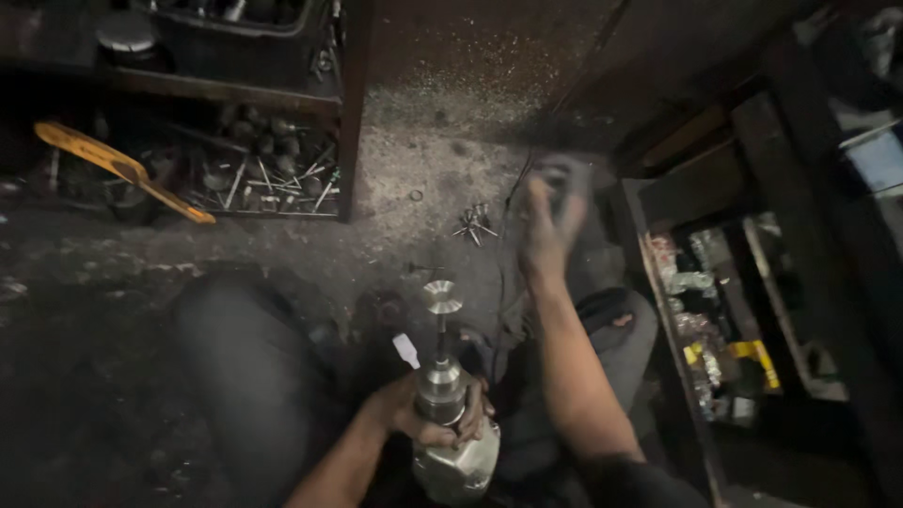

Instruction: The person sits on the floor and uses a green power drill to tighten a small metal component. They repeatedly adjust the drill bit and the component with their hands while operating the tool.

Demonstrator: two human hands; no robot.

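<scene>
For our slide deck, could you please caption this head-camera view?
Left hand grips a metal shafted part; blurred right hand reaches toward bolts on the floor.

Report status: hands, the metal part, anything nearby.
Left hand closed around metal part, shaft upright. Right hand blurred, reaching over floor, grip unclear. Loose bolts beside it.

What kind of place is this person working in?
Probably a small, grimy repair or machine workshop. The left hand grips a metal shaft part, loose bolts lie on the dirty floor, and a shelf of metal rods and tools stands nearby.
</scene>
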